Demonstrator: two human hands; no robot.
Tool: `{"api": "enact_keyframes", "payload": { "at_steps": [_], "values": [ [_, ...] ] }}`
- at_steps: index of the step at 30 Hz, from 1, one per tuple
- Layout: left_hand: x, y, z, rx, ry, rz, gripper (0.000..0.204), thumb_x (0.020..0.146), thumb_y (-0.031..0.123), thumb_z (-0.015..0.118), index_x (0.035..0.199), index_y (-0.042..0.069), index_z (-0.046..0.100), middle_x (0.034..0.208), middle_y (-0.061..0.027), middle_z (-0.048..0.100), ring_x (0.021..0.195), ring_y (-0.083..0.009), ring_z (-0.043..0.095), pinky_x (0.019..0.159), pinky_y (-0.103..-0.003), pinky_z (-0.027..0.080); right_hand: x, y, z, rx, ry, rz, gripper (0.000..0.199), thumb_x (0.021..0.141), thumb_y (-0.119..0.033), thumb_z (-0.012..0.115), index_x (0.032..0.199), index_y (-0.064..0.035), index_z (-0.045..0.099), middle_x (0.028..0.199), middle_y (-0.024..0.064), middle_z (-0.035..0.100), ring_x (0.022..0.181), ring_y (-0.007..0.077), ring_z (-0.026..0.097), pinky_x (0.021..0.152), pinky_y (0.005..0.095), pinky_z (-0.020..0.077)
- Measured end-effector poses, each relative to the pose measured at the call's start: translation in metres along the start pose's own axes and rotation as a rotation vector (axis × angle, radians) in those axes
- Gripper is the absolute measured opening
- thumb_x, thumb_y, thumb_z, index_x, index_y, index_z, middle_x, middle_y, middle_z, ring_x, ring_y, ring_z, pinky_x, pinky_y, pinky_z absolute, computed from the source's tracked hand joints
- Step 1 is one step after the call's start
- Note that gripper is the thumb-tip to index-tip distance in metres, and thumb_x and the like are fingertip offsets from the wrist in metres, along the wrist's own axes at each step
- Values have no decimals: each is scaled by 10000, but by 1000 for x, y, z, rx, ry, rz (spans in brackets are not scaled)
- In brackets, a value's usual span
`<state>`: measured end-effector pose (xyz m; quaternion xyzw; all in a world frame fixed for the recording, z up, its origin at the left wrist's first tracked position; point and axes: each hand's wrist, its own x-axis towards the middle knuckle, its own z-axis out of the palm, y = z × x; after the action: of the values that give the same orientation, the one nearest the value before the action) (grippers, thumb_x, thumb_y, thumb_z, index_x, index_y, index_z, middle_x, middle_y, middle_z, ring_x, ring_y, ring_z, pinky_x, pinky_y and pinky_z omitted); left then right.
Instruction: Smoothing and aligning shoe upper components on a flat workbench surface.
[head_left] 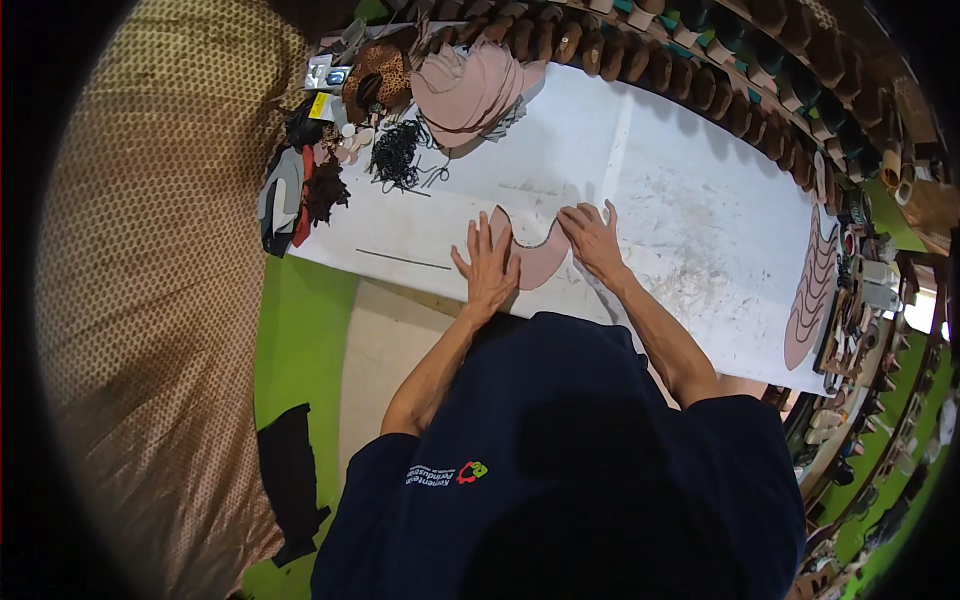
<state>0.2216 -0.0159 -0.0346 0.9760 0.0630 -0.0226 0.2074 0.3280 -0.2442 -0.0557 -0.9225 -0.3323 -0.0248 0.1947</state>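
Note:
A pink, curved cut piece of shoe upper (pixel 535 262) lies flat on the white table (pixel 660 190) near its front edge. My left hand (pixel 486 268) presses flat on the piece's left part, fingers spread. My right hand (pixel 592 238) lies flat on its right part, fingers spread too. Neither hand grips anything.
A stack of pink cut pieces (pixel 470 88) and a leopard-print piece (pixel 378 76) sit at the table's far left, by black cords (pixel 398 155) and scraps. More pink pieces (pixel 812 295) line the right end. Wooden shoe lasts (pixel 660 62) fill the rack behind.

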Motion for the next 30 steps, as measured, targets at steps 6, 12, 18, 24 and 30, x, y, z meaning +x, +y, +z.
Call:
{"api": "enact_keyframes", "payload": {
  "at_steps": [6, 12, 18, 24, 30],
  "values": [
    [-14, -23, -1, 35, -13, -38, 567, 984, 350, 646, 1536, 267, 549, 1773, -170, 142, 1622, -418, 108, 1143, -828, 83, -6, -17, -4, -7, 88, 7, 366, 996, -168, 626, 1354, -118, 684, 1385, -8, 631, 1336, 248, 540, 1204, 678, 219],
    [-8, -20, 1, 32, -37, -4, 536, 994, 356, 635, 1521, 297, 562, 1776, -158, 138, 1624, -424, 90, 1146, -829, 78, -25, -25, 10, -22, -31, -122, 391, 969, -190, 669, 1357, -139, 669, 1401, -21, 612, 1354, 225, 522, 1197, 680, 204],
    [4, -28, 0, 33, -28, -11, 564, 1008, 359, 596, 1563, 307, 512, 1779, -166, 106, 1622, -436, 75, 1132, -842, 78, -19, -48, 6, 44, -48, -136, 394, 976, -154, 629, 1362, -89, 668, 1395, 18, 615, 1353, 249, 516, 1211, 657, 198],
    [30, -39, -5, 103, -42, 46, 618, 1012, 345, 574, 1615, 338, 438, 1780, -169, 90, 1616, -456, 69, 1111, -860, 92, -16, -80, 14, 39, -29, -172, 436, 945, -183, 666, 1372, -98, 653, 1371, 34, 607, 1327, 258, 518, 1196, 632, 241],
    [43, -57, -10, 158, -144, 91, 654, 994, 378, 596, 1624, 358, 420, 1777, -173, 96, 1612, -460, 76, 1098, -869, 102, -12, -96, 18, -14, -58, -94, 447, 940, -196, 671, 1375, -95, 648, 1354, 20, 604, 1323, 249, 517, 1184, 643, 264]
  ]
}}
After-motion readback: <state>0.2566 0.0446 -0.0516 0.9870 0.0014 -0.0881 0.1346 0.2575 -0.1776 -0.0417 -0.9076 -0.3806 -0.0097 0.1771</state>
